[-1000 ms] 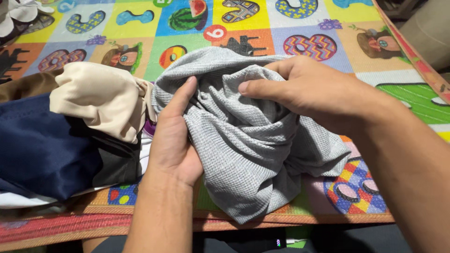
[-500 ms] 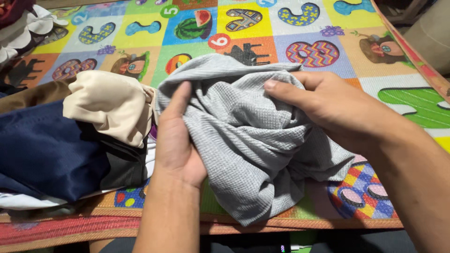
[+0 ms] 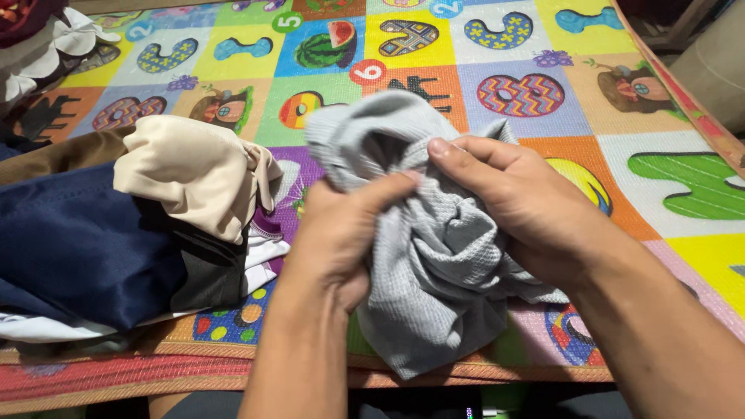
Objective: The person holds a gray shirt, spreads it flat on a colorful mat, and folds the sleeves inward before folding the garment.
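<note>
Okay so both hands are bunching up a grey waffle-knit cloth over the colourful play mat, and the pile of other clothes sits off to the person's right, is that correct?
Not quite: the pile of clothes lies to the person's left, not the right, as the head view shows. The rest stands: the left hand and right hand both bunch the grey waffle-knit cloth over the colourful play mat.

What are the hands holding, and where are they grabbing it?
Both hands hold the grey waffle-knit cloth. The left hand and right hand pinch its bunched upper folds, near the top opening.
</note>
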